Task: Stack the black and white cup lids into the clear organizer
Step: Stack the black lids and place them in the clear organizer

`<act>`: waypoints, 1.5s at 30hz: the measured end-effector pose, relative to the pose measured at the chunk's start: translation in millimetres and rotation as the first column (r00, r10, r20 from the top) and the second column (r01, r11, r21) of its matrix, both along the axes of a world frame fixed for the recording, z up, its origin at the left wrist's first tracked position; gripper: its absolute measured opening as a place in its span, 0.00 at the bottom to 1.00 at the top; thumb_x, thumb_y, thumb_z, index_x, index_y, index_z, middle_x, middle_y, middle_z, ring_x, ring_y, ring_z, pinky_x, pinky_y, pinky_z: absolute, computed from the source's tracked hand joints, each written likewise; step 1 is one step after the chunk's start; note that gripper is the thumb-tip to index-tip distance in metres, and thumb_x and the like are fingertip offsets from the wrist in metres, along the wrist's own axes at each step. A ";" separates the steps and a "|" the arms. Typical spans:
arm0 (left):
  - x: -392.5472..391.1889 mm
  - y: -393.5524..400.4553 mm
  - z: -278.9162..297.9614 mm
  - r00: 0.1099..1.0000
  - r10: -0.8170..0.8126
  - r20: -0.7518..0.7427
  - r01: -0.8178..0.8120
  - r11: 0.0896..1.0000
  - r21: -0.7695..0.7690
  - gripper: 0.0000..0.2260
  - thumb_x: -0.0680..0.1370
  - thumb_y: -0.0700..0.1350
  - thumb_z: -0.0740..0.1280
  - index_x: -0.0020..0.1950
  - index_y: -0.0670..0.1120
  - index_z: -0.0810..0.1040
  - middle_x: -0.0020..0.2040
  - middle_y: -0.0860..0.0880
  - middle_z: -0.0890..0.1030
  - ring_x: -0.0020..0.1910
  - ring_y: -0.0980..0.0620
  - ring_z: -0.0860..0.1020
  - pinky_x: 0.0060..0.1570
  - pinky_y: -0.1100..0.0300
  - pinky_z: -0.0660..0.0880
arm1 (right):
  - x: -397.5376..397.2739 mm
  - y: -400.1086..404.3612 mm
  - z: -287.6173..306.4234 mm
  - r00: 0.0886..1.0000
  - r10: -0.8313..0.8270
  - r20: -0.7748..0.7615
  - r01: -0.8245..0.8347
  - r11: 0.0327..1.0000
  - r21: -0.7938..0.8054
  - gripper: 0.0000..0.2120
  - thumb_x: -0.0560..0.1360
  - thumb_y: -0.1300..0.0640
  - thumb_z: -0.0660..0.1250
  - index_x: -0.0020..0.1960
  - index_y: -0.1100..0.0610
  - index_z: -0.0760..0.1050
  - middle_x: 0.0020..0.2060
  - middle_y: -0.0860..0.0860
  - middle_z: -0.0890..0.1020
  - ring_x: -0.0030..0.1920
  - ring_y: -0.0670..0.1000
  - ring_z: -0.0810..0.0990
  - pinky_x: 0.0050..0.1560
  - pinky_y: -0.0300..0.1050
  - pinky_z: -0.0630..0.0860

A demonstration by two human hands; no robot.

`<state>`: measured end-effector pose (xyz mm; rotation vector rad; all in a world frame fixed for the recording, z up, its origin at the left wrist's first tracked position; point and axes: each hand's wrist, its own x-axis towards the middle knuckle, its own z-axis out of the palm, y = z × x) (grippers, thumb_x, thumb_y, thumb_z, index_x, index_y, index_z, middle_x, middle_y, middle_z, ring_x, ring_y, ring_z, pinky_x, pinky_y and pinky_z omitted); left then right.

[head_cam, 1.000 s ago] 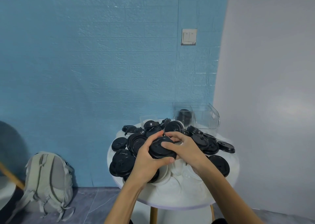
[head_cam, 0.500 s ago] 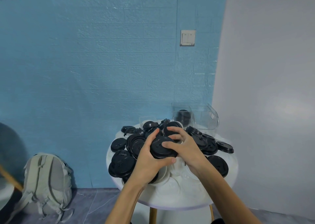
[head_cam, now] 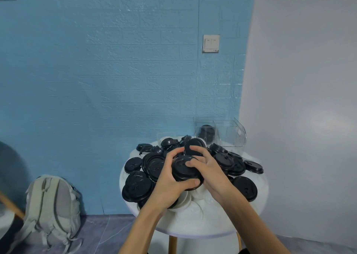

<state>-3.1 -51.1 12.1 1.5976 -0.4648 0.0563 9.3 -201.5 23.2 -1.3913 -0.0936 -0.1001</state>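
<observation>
Lids in black are held as a small stack [head_cam: 184, 171] above the middle of a round white table [head_cam: 195, 226]. The stack is gripped by the left hand [head_cam: 170, 184], whose fingers are curled over its far edge while the thumb is pressed against its near rim. The right hand [head_cam: 209, 171] is laid on the stack from the right, its thumb set on the top lid and its fingers bent round the far side. Loose black lids [head_cam: 138, 186] are heaped to the left, right and far side of the hands, and white lids [head_cam: 199, 195] are seen just below them. The clear organizer [head_cam: 229, 136] is placed at the far right edge of the table, with black lids seen inside its left compartment. A grey backpack [head_cam: 52, 205] is propped on the floor at the left.
</observation>
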 end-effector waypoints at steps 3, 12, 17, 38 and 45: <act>0.2 0.1 0.7 1.000 -0.024 0.005 0.024 0.999 0.038 0.39 0.67 0.36 0.82 0.71 0.60 0.71 0.61 0.57 0.82 0.58 0.59 0.81 0.55 0.65 0.78 | 0.3 -0.3 -2.1 1.000 0.020 0.002 -0.020 0.999 0.040 0.26 0.74 0.68 0.70 0.67 0.49 0.74 0.55 0.57 0.85 0.54 0.55 0.86 0.51 0.46 0.82; 3.9 -6.3 -3.2 0.999 0.025 0.044 -0.026 0.999 0.023 0.34 0.62 0.32 0.82 0.62 0.54 0.79 0.57 0.52 0.84 0.56 0.52 0.83 0.57 0.55 0.81 | -2.9 -6.0 1.0 0.995 0.097 -0.005 -0.097 0.993 0.063 0.29 0.75 0.67 0.73 0.70 0.46 0.71 0.62 0.57 0.80 0.58 0.56 0.84 0.56 0.49 0.81; 4.9 0.4 -0.5 0.992 0.124 0.004 -0.124 0.992 -0.029 0.30 0.63 0.34 0.82 0.59 0.55 0.80 0.52 0.61 0.83 0.51 0.62 0.81 0.51 0.65 0.79 | -1.2 -40.3 10.4 0.989 -0.133 0.062 0.145 0.951 -0.271 0.25 0.76 0.48 0.74 0.70 0.44 0.70 0.62 0.51 0.78 0.53 0.52 0.84 0.55 0.48 0.82; 3.1 1.8 1.7 0.995 0.096 -0.004 -0.096 0.994 -0.049 0.29 0.64 0.36 0.82 0.60 0.57 0.79 0.50 0.67 0.80 0.49 0.66 0.79 0.51 0.65 0.74 | -27.3 -167.6 -60.5 0.958 -0.286 0.026 0.116 0.300 -0.947 0.41 0.62 0.37 0.79 0.72 0.36 0.66 0.68 0.40 0.68 0.71 0.52 0.63 0.70 0.56 0.59; 3.3 3.6 -0.7 0.995 0.104 -0.012 -0.104 0.993 -0.054 0.29 0.64 0.36 0.82 0.59 0.59 0.80 0.50 0.65 0.81 0.49 0.65 0.80 0.50 0.66 0.75 | -31.3 -167.1 -68.2 0.963 -0.261 0.061 0.148 0.331 -0.932 0.46 0.57 0.33 0.78 0.71 0.32 0.63 0.64 0.37 0.66 0.69 0.48 0.60 0.70 0.54 0.56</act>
